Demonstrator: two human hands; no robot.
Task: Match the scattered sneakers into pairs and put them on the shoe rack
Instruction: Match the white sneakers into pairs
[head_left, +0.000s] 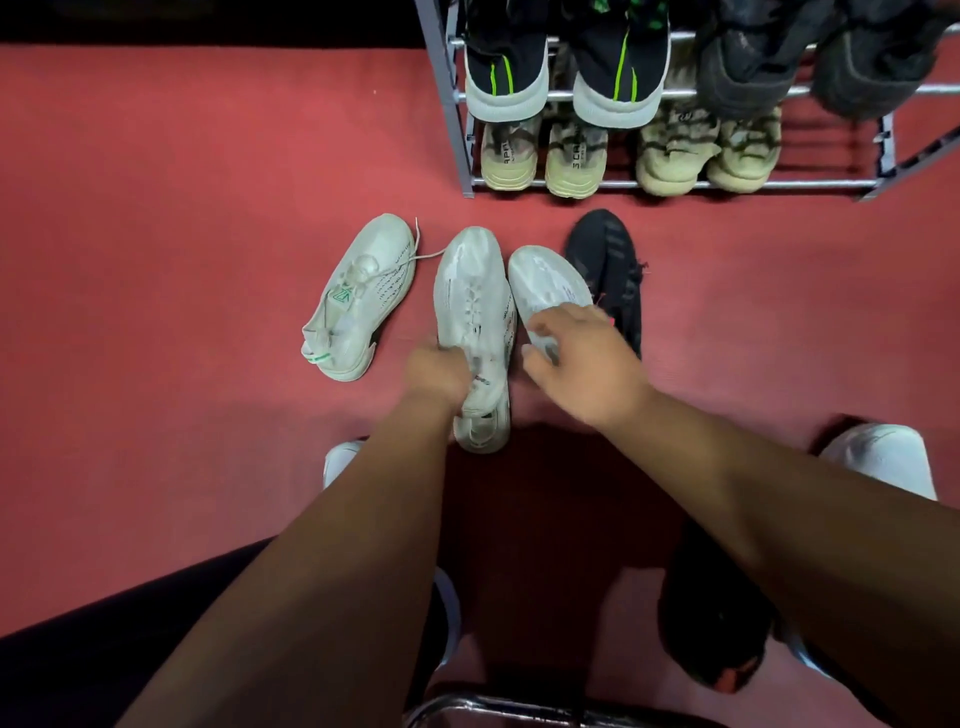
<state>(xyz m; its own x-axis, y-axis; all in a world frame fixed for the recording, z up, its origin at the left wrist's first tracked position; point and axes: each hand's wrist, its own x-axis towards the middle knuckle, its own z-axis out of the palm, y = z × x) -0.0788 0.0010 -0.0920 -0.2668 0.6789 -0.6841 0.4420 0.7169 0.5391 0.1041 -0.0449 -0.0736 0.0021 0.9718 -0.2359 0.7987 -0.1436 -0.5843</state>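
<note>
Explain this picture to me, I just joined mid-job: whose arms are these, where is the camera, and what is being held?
No machine here: a person works with bare hands, and the single camera sits on their head, looking down. The left hand grips the middle white sneaker; the right hand curls over the white sneaker beside it. On the red floor also lie a white sneaker with a green logo, to the left, and a black sneaker, to the right. The shoe rack ahead already holds pairs.
</note>
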